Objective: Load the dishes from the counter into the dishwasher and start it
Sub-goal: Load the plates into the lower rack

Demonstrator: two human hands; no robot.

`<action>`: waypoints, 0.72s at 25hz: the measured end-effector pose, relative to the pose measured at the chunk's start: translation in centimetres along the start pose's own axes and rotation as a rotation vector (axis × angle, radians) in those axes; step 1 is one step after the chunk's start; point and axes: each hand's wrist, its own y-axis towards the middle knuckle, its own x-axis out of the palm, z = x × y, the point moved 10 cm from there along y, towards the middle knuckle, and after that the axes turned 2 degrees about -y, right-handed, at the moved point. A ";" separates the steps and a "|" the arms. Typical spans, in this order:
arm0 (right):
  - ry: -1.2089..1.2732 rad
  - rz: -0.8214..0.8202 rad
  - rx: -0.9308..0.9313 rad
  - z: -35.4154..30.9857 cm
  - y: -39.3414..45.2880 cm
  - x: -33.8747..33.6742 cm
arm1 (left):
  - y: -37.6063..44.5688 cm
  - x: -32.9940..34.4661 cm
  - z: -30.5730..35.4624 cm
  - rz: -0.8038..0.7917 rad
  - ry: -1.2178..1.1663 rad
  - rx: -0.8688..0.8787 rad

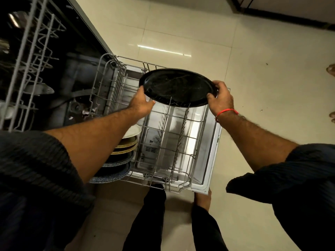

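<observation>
Both hands held a black oval platter over the far end of the pulled-out lower rack. The left grip clasped the platter's left rim, fingers curled under the edge and thumb along its near side. The right grip pinched the right rim, thumb on the upper face and fingers wrapped over the far edge; a red thread circled that wrist. The platter lay tilted between the two grips, its near edge just behind two rows of upright tines.

Below and nearer than the left grip, partly hidden by the forearm, a row of plates stood on edge in the rack: a white one, then tan ones, then speckled blue ones nearest the person. Under the rack lay the open dishwasher door. Far left of the left grip the upper rack was drawn out, holding blurred metal items. Beneath both grips a cream tiled floor showed.
</observation>
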 end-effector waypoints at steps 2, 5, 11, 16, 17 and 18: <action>-0.049 -0.071 0.002 -1.2 -1.2 -0.3 | -2.5 0.0 0.5 -0.011 0.012 0.061; -0.089 -0.140 -0.061 -3.6 -4.1 -1.2 | -6.9 -1.0 1.2 0.034 -0.025 0.124; -0.036 -0.409 -0.346 -13.9 -17.7 -1.4 | -23.4 -7.6 1.8 0.301 -0.151 0.159; 0.026 -0.681 -0.549 -25.6 -32.9 -1.2 | -42.1 -15.8 1.5 0.615 -0.201 0.240; 0.021 -0.741 -0.597 -27.9 -36.2 -0.8 | -45.7 -17.8 0.9 0.699 -0.208 0.244; 0.014 -0.794 -0.663 -30.0 -39.5 -0.2 | -49.1 -19.7 -0.2 0.777 -0.216 0.226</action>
